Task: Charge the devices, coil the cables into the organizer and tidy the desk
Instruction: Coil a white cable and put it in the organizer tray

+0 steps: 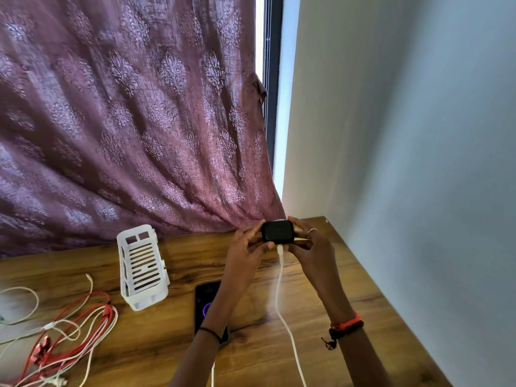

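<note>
Loose cables [55,342]: red and white tangle, near left of the bench [251,358]; not coiled, so the organizer step looks undone.
Phone [208,300]: flat on the bench, mid-near, partly under the left forearm; screen lit with a purple ring, likely charging.
White cable [282,303]: runs from the near edge up to the case, lifted off the bench at the far end; plug sits at the case's underside.
Organizer [142,266]: white slotted basket, upright, left of the hands; no cables visible inside.
Left hand [245,247]: fingers curled, pinching the case's left end, probably to steady it against the plug.
Right hand [312,244]: wraps the case's right side, thumb low by the plug; ring on one finger.
Case [277,231]: small black rounded box, matte, lid closed, held above the far right of the bench between both hands; plug looks seated, can't tell how fully.
Curtain [125,121]: purple patterned, behind the bench.
</note>
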